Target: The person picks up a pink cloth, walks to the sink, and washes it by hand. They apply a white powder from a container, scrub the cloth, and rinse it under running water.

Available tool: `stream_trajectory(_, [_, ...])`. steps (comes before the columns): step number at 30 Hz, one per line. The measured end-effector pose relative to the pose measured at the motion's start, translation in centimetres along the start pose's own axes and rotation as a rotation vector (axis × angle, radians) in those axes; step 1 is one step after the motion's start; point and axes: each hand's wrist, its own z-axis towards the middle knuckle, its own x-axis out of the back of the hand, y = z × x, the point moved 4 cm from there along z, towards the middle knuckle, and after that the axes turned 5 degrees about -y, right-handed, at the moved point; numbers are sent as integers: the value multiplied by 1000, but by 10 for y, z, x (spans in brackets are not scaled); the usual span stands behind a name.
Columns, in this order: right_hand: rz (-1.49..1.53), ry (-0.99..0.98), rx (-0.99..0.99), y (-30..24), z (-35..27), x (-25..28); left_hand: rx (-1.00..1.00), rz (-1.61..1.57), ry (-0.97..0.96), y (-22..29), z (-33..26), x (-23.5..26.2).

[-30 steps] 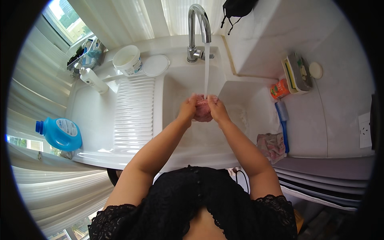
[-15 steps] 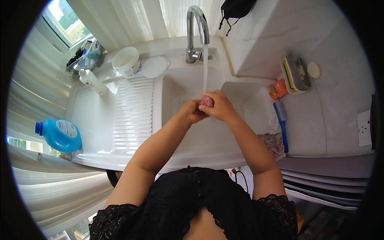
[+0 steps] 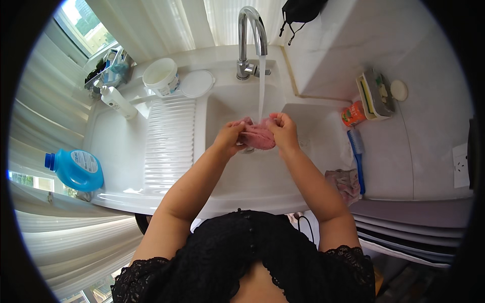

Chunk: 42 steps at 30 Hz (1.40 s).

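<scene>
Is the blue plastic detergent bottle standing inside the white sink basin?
No, the blue plastic detergent bottle lies on the far left end of the white counter, well apart from the white sink basin.

Counted at the sink: two hands (image 3: pixel 230 139) (image 3: pixel 284 132), one pink cloth (image 3: pixel 257 136), one running tap (image 3: pixel 250 40), one white tub (image 3: pixel 160 77), one lid (image 3: pixel 197 83), two bottles (image 3: pixel 76 169) (image 3: pixel 117 102), one blue brush (image 3: pixel 357 154).
</scene>
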Motion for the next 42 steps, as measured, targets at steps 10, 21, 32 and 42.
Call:
stream_trajectory(10, [76, 7, -55, -1, 25, 8, -222, -156, -231, 4, -20, 4])
stream_trajectory(21, [-180, -351, -251, 17, 1, -2, -359, 160, -385, 27, -6, -42])
stream_trajectory(32, [-702, -100, 182, -5, 9, 28, -812, 1072, -100, 64, -14, -50])
stream_trajectory(42, [-572, -90, 249, -60, -4, -8, -1050, 1129, 59, 68, -8, -25])
